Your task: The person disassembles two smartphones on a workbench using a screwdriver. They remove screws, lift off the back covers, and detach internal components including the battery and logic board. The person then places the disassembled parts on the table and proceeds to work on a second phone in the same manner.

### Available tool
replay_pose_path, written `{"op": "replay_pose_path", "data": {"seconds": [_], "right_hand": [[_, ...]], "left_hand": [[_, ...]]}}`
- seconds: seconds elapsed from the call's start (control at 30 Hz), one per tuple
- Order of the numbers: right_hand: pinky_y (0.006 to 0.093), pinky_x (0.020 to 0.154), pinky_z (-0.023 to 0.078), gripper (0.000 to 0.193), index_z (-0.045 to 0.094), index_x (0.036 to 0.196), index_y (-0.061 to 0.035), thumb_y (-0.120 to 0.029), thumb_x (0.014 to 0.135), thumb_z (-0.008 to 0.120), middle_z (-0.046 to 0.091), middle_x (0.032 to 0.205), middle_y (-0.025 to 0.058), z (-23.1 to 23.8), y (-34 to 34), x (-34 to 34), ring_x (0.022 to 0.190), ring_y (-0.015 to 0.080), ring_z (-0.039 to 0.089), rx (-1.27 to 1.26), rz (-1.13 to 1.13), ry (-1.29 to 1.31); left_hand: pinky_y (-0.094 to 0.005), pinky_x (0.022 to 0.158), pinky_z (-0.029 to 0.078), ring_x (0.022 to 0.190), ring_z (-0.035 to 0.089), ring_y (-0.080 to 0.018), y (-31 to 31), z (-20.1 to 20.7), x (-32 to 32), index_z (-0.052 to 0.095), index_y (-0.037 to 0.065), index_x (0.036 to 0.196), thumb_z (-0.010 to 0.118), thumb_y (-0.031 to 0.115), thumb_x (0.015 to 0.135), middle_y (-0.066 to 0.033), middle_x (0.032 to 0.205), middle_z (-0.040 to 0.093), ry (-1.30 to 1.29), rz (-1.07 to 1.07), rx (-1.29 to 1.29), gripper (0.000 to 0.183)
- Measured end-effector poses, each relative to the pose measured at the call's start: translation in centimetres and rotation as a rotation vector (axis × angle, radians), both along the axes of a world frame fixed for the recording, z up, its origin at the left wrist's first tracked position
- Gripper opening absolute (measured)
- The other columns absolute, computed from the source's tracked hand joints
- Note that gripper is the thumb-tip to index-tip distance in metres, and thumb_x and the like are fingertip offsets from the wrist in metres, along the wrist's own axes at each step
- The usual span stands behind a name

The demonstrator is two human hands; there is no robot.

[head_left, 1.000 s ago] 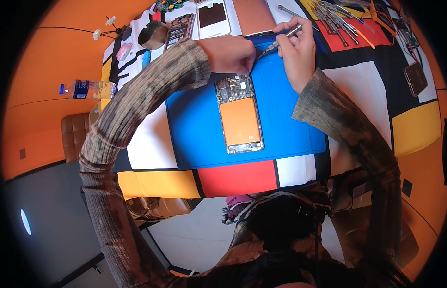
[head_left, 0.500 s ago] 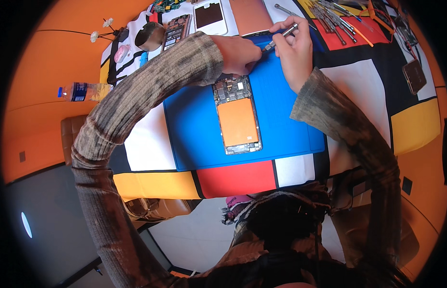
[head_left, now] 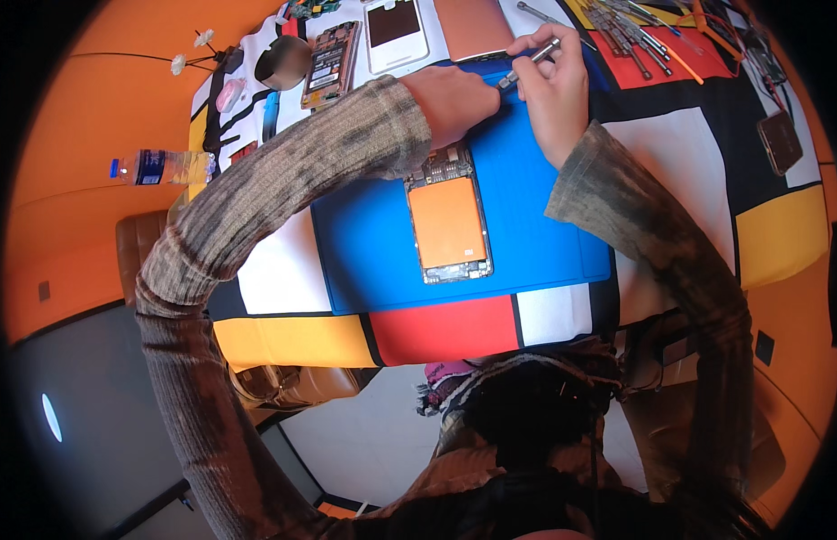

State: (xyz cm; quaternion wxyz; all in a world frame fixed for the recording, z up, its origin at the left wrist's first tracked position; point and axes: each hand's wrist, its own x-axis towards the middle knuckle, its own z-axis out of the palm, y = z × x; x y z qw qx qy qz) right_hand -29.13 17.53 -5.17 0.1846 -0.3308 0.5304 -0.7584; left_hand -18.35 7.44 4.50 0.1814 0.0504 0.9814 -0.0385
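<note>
An opened phone (head_left: 448,223) with an orange battery and bare circuit board lies on a blue mat (head_left: 540,243). Beyond its far end is my left hand (head_left: 454,101), fingers curled closed beside the tip of a screwdriver. What those fingers hold, if anything, is hidden from view. My right hand (head_left: 560,94) grips the screwdriver (head_left: 542,56), a slim metal one, slanted down and to the left, between thumb and fingers. My left wrist and sleeve cover part of the phone's upper end.
Beyond the mat lie another opened phone (head_left: 332,65), a white phone panel (head_left: 398,36) and a brown flat case (head_left: 472,29). Several screwdrivers (head_left: 621,40) are piled at the far right, near a dark phone (head_left: 777,144). A water bottle (head_left: 166,168) is at the left.
My left hand has shifted slightly right, up to the screwdriver's tip. My right hand still holds the screwdriver, at a slightly changed angle. The whole view has shifted a little.
</note>
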Motion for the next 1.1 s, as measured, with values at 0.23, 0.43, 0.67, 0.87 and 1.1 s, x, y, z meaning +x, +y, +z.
{"op": "replay_pose_path", "data": {"seconds": [0.23,0.43,0.67,0.87,1.1], "right_hand": [[0.0201,0.054,0.04,0.027,0.04,0.107,-0.0052,0.003,0.085,0.053,0.058,0.097,0.0059,0.0,0.0,0.1,0.064,0.0055,0.049,0.006,-0.001,0.0],[0.02,0.054,0.041,0.027,0.04,0.107,-0.0058,0.002,0.086,0.053,0.058,0.097,0.005,-0.1,0.0,0.1,0.067,0.005,0.051,0.007,0.008,0.005],[0.0201,0.055,0.042,0.027,0.04,0.108,-0.006,0.002,0.086,0.053,0.058,0.099,0.0047,0.0,0.0,0.2,0.07,0.0051,0.052,0.018,0.0,0.025],[0.02,0.056,0.042,0.026,0.041,0.108,-0.0061,0.002,0.086,0.053,0.058,0.099,0.0043,0.0,0.0,0.2,0.072,0.0051,0.053,0.026,-0.001,0.034],[0.02,0.056,0.042,0.026,0.041,0.108,-0.0063,0.001,0.087,0.053,0.058,0.099,0.0037,-0.1,0.0,0.1,0.071,0.0046,0.052,0.028,-0.002,0.028]], "left_hand": [[-0.0401,0.072,0.05,0.081,0.062,-0.0309,0.2,-0.3,0.5,0.06,0.004,0.082,0.065,0.011,0.078,-0.0136,0.081,0.06,0.074,-0.073,-0.045,0.009],[-0.0398,0.071,0.051,0.079,0.062,-0.0312,0.0,-0.6,0.9,0.06,0.003,0.081,0.066,0.009,0.076,-0.0135,0.08,0.06,0.084,-0.049,0.006,0.01],[-0.04,0.07,0.05,0.078,0.062,-0.031,-0.3,-1.0,1.0,0.059,0.003,0.08,0.067,0.011,0.075,-0.0133,0.078,0.06,0.084,-0.058,-0.002,0.012],[-0.0412,0.069,0.049,0.077,0.061,-0.0316,-0.5,-1.2,1.2,0.058,0.004,0.079,0.066,0.012,0.075,-0.0128,0.076,0.058,0.115,-0.017,0.038,0.013],[-0.0407,0.07,0.052,0.082,0.065,-0.0311,-0.1,-1.4,1.5,0.063,0.005,0.081,0.074,0.012,0.067,-0.0127,0.082,0.066,0.162,-0.015,-0.012,0.019]]}}
